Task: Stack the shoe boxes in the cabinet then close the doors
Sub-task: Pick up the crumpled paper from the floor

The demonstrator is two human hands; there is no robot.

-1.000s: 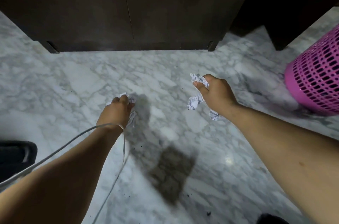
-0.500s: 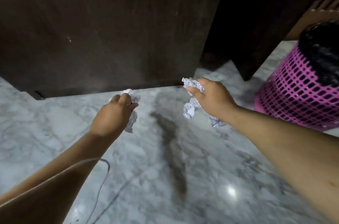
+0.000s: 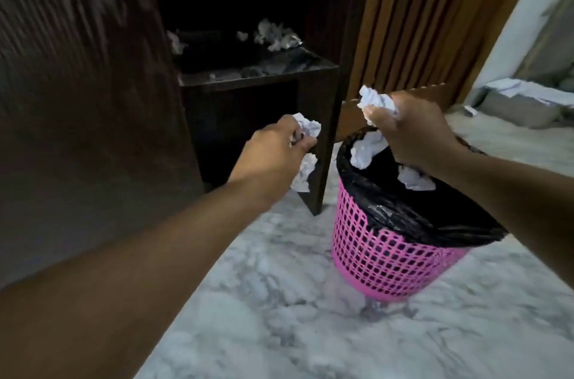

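My left hand (image 3: pixel 276 148) is closed around crumpled white paper (image 3: pixel 306 130), held in front of the dark cabinet's lower open compartment (image 3: pixel 242 123). My right hand (image 3: pixel 413 133) grips another wad of crumpled paper (image 3: pixel 377 102) just above the rim of the pink basket (image 3: pixel 385 257). More crumpled paper (image 3: pixel 275 35) lies on the cabinet's dark shelf (image 3: pixel 257 78). The dark cabinet door (image 3: pixel 87 92) fills the left of the view, blurred. No shoe boxes are in view.
The pink mesh basket has a black liner (image 3: pixel 403 207) and holds paper wads (image 3: pixel 414 181). It stands on the marble floor (image 3: pixel 279 316) beside the cabinet's side panel (image 3: pixel 320 142). A slatted wooden panel (image 3: pixel 413 15) rises behind it. Grey bundles (image 3: pixel 521 105) lie at the far right.
The view has swung up and right from the floor to the open cabinet and basket. Both hands lifted with their paper; the right one now hangs over the basket.
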